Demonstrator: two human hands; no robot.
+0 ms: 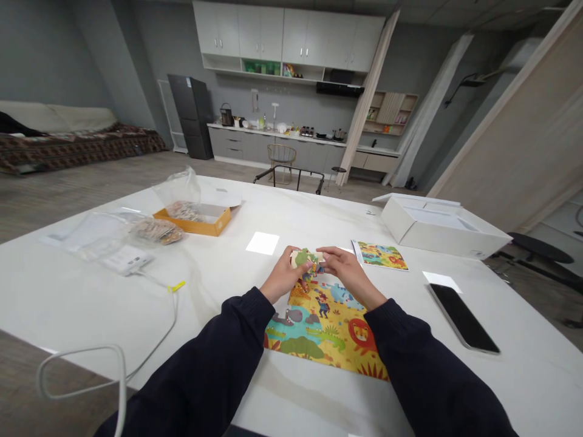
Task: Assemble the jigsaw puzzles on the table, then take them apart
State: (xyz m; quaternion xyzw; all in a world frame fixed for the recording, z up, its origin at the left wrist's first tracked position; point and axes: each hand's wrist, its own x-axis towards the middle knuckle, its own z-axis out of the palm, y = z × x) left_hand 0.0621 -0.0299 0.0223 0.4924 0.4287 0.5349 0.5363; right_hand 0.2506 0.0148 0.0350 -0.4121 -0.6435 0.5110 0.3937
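A colourful animal puzzle (334,334) lies on the white table in front of me, showing a lion, a crocodile and a hippo. Over its far edge, my left hand (286,273) grips puzzle pieces (301,258) with green and cream print. My right hand (348,273) is at the right side of the same pieces, fingers pinched near a small light piece. The fingers partly hide how many pieces are held.
An orange box (200,226) and bags of pieces (157,230) are at the left, near a white device (130,261) with a looping cable. At the right are a picture card (382,255), a phone (464,318) and a white box (441,233).
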